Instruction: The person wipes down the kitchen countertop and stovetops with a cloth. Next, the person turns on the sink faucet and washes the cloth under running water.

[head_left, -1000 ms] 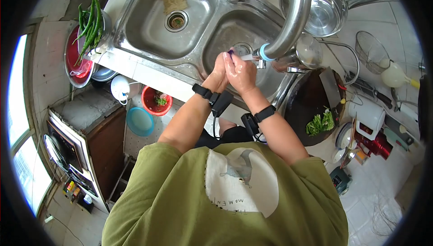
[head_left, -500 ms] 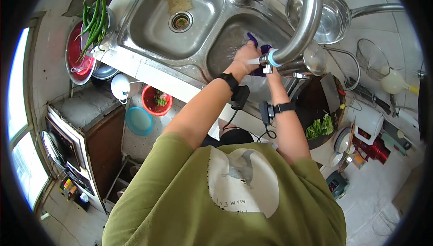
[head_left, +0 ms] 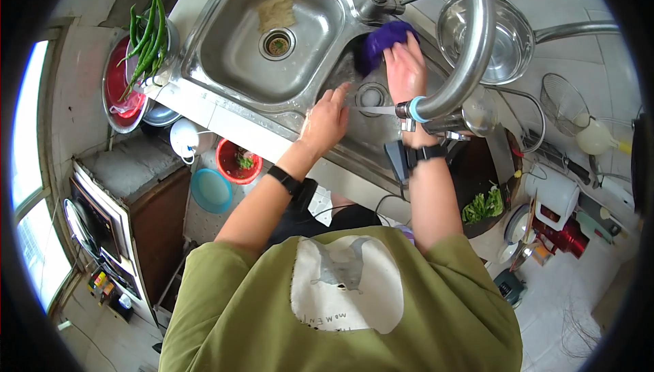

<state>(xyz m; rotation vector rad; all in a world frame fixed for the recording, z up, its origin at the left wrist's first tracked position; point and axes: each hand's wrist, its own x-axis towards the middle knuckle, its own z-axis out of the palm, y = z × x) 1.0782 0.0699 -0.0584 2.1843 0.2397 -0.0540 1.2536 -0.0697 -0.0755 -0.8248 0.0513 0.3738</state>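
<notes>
My right hand [head_left: 407, 69] grips a dark purple cloth [head_left: 390, 39] at the back of the right sink basin [head_left: 381, 137]. The cloth is bunched and wet-looking, and part of it hangs beyond my fingers. At the near left rim of that basin is my left hand [head_left: 327, 118], empty, with its fingers stretched out towards the water. A stream runs from the curved metal faucet [head_left: 480, 52] between my hands. Below the cloth, the basin's round drain [head_left: 370, 97] is visible.
The left basin [head_left: 235, 58] holds a beige scrap of cloth [head_left: 275, 12] near its drain. Green peppers [head_left: 146, 45] rest on a bowl at the left. A metal pot [head_left: 487, 38] stands behind the faucet; a cleaver [head_left: 501, 147] and leafy greens [head_left: 482, 206] lie on a round board at right.
My right hand has lifted the purple cloth towards the back of the basin. My left hand has come away from it, moving left to the near rim with fingers extended.
</notes>
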